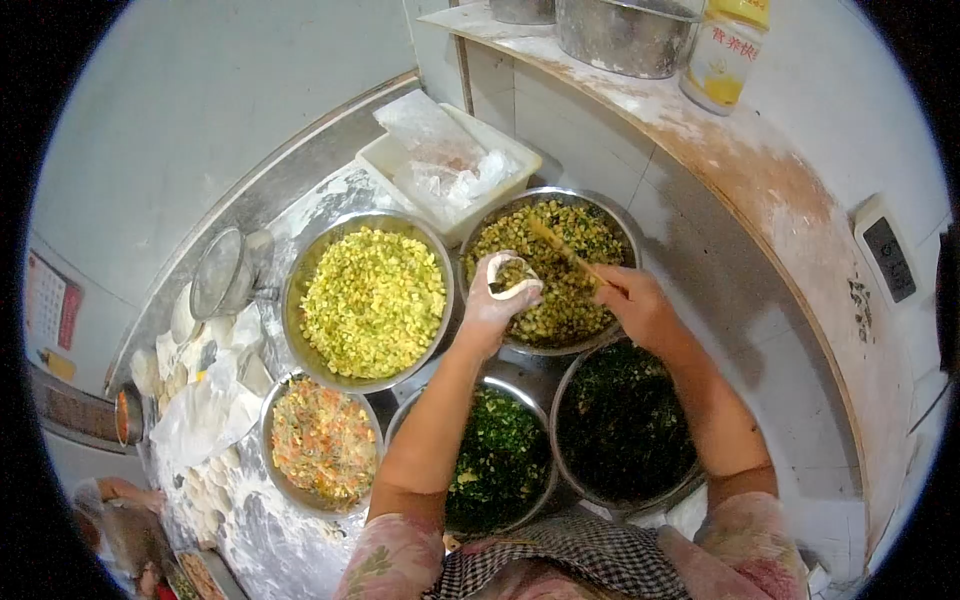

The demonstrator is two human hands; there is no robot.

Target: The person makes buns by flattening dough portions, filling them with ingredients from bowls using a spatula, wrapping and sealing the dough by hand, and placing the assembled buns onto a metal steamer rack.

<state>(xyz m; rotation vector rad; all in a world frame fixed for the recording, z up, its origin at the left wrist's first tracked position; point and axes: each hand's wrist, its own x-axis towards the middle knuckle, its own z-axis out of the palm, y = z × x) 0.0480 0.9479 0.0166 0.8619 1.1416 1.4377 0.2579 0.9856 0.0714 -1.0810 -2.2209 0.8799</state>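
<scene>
My left hand (pixel 484 312), dusted with flour, cups a round dough wrapper (pixel 526 290) with some chopped filling lying in its hollow. In my right hand (pixel 640 308) is a flat wooden stick (pixel 562 246), gripped at its lower end and slanting up to the left. Both hands are over a metal bowl (pixel 556 190) of chopped green and brown filling (pixel 565 310). The wrapper's edge stands up around the filling and is not closed. The stick's far end is above or against the filling in the bowl; I cannot tell which.
Other bowls hold yellow-green filling (pixel 372 300), orange-and-white shredded filling (pixel 322 435), green filling (pixel 500 450) and dark greens (pixel 625 425). A white bin (pixel 520 180) stands behind. Dough pieces (pixel 205 500) and a sieve (pixel 218 275) are left. A shelf (pixel 640 95) overhangs; another person (pixel 125 530) is lower left.
</scene>
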